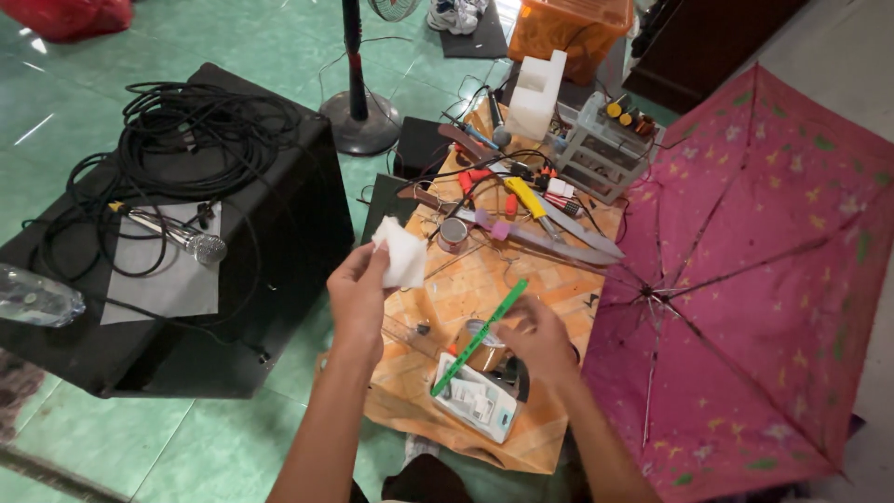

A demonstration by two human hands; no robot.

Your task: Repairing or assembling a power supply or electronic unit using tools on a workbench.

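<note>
**Two hands over a cluttered work mat, an open umbrella beside it**

At the far left a clear plastic bottle [35,298] lies on its side at the edge of a big black speaker box [279,279]. On top of the box sit a heap of black cable [200,126] and a silver microphone [186,240] resting on a grey sheet. Behind the box stands the round base of a fan [361,126] on the green tiled floor.

The left hand [358,298] is raised above the near edge of the orange mat [484,279], its fingers pinched on a small white pad [402,251]. Just right of it, the right hand [535,340] hovers low over the mat, fingers closed on the upper part of a thin green strip [480,337] that slants down toward a small white box [475,402]. A roll of brown tape [484,346] lies right under the strip.

Farther back on the mat lie pliers with red handles, a long knife [568,228], a white foam block [537,93] and a small grey drawer unit [605,149]. To the right, a pink umbrella [754,279] lies open, ribs up.
</note>
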